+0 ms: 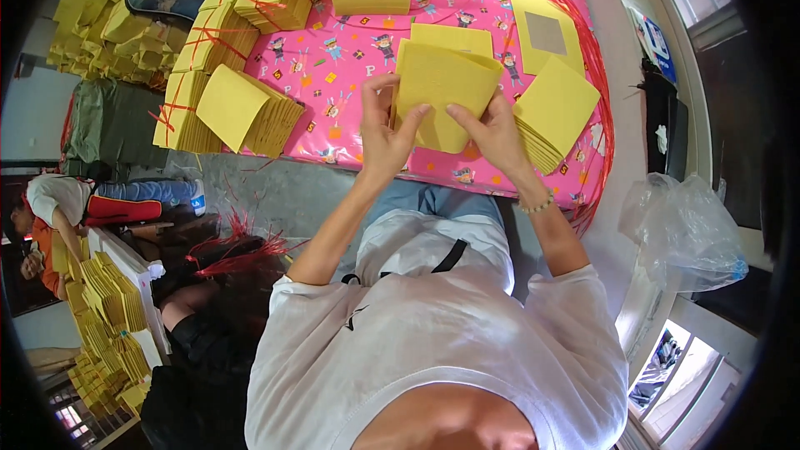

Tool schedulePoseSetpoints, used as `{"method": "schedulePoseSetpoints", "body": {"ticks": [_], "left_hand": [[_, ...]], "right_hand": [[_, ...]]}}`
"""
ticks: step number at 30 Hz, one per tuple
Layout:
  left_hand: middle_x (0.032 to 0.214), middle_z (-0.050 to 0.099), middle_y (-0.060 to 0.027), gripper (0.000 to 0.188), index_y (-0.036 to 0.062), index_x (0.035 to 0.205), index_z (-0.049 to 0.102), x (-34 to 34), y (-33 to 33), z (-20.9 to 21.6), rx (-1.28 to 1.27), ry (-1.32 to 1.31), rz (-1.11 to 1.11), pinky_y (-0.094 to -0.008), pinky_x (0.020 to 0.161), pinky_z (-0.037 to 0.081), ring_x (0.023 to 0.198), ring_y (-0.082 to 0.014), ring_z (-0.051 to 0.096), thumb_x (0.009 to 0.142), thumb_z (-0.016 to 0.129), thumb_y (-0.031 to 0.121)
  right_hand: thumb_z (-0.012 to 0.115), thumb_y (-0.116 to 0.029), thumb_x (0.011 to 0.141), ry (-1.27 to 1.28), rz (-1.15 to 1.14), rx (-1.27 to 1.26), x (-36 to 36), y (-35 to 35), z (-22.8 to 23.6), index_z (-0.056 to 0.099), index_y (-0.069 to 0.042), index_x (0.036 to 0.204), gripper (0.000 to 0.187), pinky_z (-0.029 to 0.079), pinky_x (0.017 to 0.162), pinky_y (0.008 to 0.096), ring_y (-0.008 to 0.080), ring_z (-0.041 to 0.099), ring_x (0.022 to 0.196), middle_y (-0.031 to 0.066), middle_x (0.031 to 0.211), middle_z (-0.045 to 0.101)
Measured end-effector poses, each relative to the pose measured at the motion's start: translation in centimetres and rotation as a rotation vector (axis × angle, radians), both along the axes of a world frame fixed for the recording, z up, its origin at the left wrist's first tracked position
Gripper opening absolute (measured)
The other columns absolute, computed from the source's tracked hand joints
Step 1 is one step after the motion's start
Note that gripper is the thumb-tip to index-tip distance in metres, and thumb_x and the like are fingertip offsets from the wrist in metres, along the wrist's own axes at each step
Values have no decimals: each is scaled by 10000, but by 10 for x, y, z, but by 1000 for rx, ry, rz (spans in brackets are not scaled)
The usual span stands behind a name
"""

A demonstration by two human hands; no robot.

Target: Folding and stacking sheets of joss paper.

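Both my hands hold a folded wad of yellow paper (446, 92) just above the near side of the table. My left hand (387, 129) grips its left side, thumb on the front and fingers behind. At its right side my right hand (496, 129) pinches it the same way. Behind the wad lies another yellow paper piece (450, 36), partly covered. Right of my hands sits a fanned stack of folded yellow paper (557, 112). Beyond that stack is a yellow sheet with a grey rectangle (546, 32).
A pink patterned cloth (333, 112) covers the table. Yellow bundles tied with red string (207, 46) line its left side, beside a loose stack (250, 112). Red strands (604, 117) hang along the right edge. A clear plastic bag (687, 233) stands at right. Another person (62, 200) is at far left.
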State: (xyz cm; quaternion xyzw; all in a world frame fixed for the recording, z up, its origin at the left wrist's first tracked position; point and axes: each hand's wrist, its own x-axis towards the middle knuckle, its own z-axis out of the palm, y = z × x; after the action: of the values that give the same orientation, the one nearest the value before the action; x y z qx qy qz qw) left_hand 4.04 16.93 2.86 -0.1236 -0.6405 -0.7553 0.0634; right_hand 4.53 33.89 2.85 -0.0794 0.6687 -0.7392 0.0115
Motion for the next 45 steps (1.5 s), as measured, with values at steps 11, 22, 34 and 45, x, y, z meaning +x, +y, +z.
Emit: {"method": "schedulePoseSetpoints", "body": {"ticks": [11,22,34,45], "left_hand": [[1133,555,-90,458,13,1265,397,-40,1,-51,69,7,-216,-297,916,430,1073,-161,529,853,596,4],[1089,583,-73,373,-8,1204,468,-40,5,-62,44,-16,-121,-275,869,455,1009,-139,559,850,584,-23],[1074,610,-98,422,-11,1202,467,-69,3,5,28,-434,-319,-295,776,509,930,-153,613,854,642,152],[1096,578,-149,436,-29,1226,385,-66,15,0,99,-446,-260,-323,764,527,946,-205,610,868,600,94]], "right_hand": [[669,-70,814,154,-65,108,-18,-5,-35,434,1,1242,493,421,928,302,163,522,1087,98,1153,557],[653,-39,825,50,-47,-87,-23,-6,-48,454,-1,1229,451,441,898,276,139,534,1066,83,1144,565],[681,-137,828,-211,-44,-69,-48,8,6,500,40,1164,420,520,774,279,160,623,927,119,1062,624],[678,-134,831,-286,-31,-140,-51,11,2,504,32,1165,411,524,778,283,164,625,932,118,1074,619]]}}
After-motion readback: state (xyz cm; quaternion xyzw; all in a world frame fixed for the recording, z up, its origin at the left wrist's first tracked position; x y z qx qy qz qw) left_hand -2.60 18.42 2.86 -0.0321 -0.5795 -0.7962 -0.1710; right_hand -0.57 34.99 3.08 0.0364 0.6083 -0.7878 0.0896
